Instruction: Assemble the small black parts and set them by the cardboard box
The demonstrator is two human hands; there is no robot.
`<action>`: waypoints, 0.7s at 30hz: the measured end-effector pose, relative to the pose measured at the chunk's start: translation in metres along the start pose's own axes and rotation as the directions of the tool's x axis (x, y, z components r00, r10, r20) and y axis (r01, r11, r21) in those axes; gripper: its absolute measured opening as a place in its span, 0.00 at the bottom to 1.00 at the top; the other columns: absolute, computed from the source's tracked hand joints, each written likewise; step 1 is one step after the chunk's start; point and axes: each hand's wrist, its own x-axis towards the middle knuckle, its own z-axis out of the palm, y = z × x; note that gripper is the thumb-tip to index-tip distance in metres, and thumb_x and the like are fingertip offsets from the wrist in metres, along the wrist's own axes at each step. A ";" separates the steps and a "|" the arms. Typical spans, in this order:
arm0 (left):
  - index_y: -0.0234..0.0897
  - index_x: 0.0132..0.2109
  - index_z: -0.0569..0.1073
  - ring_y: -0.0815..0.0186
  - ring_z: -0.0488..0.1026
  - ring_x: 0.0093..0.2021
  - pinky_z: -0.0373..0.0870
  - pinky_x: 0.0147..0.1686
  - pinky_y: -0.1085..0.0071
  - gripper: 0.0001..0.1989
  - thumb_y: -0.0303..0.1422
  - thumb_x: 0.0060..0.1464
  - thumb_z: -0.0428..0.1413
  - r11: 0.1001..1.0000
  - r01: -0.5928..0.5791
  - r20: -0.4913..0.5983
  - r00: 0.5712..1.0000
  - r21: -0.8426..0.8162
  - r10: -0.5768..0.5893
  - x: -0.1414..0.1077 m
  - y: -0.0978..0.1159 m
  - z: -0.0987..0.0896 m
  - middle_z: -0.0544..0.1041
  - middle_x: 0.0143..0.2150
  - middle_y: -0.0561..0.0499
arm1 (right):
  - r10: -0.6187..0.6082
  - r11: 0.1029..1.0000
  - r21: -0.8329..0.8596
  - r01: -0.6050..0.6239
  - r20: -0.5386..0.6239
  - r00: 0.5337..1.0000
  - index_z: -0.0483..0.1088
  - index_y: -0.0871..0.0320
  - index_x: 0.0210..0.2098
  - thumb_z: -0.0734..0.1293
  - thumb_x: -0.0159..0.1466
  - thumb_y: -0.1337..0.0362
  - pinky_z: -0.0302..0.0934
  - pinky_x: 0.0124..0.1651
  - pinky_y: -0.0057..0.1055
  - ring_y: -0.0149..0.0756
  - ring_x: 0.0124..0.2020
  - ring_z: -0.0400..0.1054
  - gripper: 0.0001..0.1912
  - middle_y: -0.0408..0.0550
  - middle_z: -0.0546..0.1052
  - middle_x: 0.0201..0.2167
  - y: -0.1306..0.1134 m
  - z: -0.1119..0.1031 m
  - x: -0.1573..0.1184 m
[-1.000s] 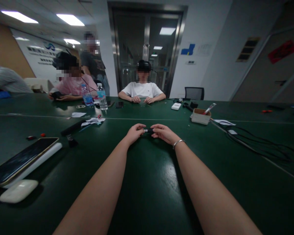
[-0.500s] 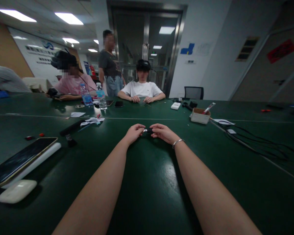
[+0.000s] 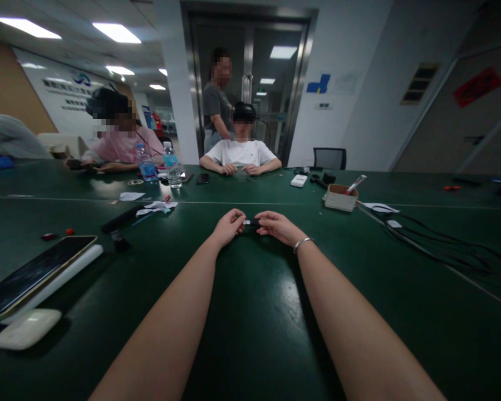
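Here, left hand (image 3: pixel 229 229) and right hand (image 3: pixel 278 227) pinch a small black-and-silver object (image 3: pixel 251 223), table edges well apart.

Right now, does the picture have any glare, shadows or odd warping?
Head view: dim overall, with bright ceiling lights and a pale glare patch on the green table; a soft shadow beside the white case; wide-angle warping, the door frame leaning; the small black-and-silver item between left hand and right hand too small and soft for detail.
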 end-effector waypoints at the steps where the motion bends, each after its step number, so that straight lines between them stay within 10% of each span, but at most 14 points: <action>1: 0.35 0.38 0.69 0.74 0.65 0.22 0.59 0.21 0.78 0.09 0.36 0.53 0.53 1.000 -0.003 0.002 1.000 -0.001 0.003 0.000 0.000 0.000 0.69 0.23 0.55 | 0.000 1.000 0.000 0.000 -0.003 1.000 0.71 0.63 0.38 0.65 0.58 0.79 0.70 0.29 0.21 0.28 0.24 0.74 0.10 0.46 0.76 0.28 0.000 0.000 0.000; 21: 0.34 0.38 0.71 0.72 0.66 0.25 0.63 0.25 0.75 0.11 0.33 0.46 0.59 0.999 -0.031 0.012 0.999 0.022 0.031 -0.005 0.003 -0.002 0.70 0.26 0.54 | -0.009 1.000 0.000 0.009 -0.017 1.000 0.71 0.62 0.37 0.66 0.58 0.78 0.70 0.28 0.20 0.27 0.24 0.74 0.09 0.45 0.76 0.28 -0.001 0.001 -0.002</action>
